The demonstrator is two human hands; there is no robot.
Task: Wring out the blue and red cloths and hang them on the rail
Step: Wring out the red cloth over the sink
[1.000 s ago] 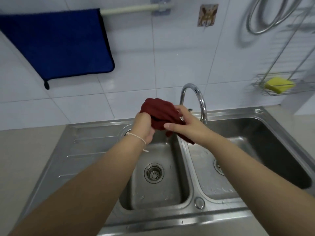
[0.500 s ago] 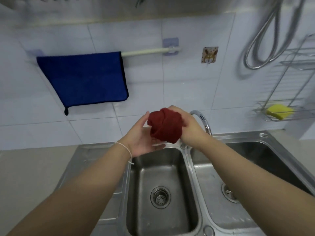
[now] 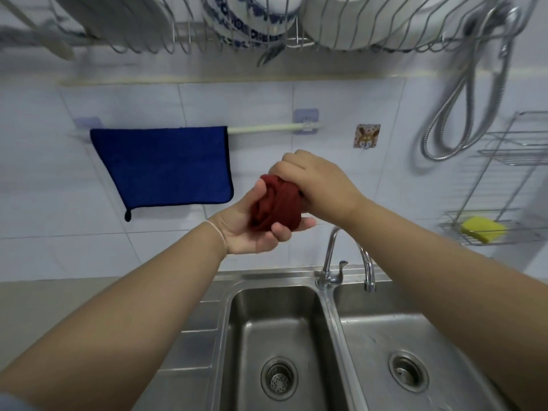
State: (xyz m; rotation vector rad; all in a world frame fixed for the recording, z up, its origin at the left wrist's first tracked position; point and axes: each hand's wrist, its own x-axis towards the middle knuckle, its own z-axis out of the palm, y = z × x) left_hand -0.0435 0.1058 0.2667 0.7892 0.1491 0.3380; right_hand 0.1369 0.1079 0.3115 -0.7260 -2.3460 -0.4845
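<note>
Covering much of the bunched red cloth, left hand cups beneath, right hand clamps above; both grip it right of the blue cloth.

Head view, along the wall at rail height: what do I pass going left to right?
blue cloth hanging on the rail → bare stretch of rail → cartoon hook sticker → coiled shower hose → wire rack with the yellow sponge.
</note>
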